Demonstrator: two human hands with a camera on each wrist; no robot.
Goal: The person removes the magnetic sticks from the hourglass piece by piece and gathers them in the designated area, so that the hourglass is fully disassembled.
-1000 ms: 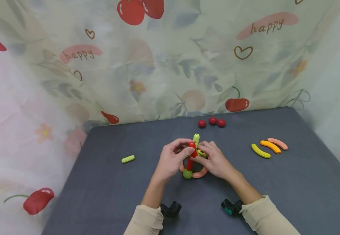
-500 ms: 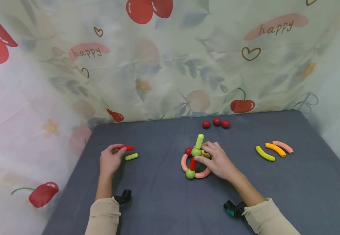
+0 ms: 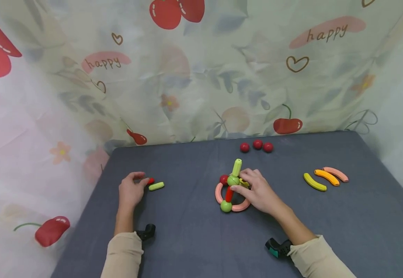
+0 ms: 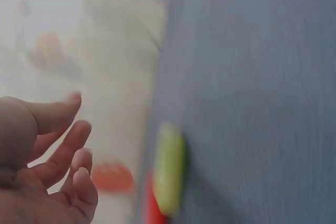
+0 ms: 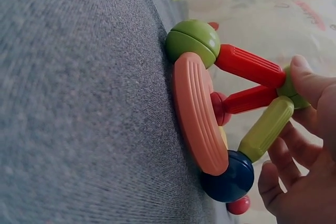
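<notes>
My left hand is low at the left of the table, fingers loosely bent and nothing between them. Beside its fingertips lies a red rod, alongside a light green rod; the left wrist view shows the red rod apart from the fingers. With thumb and fingers, my right hand pinches the green ball atop a ball-and-rod toy frame. A light green rod points up from that ball. Red rods slope down to a ring of pink curved rods, another green ball and a blue ball.
Three dark red balls sit near the table's back edge. At the right lie curved rods: yellow, orange and pink. A printed curtain hangs behind the dark grey table.
My left hand has left the toy frame, carrying the red rod to the left, and has let go of it beside the light green rod. My right hand stays at the frame.
</notes>
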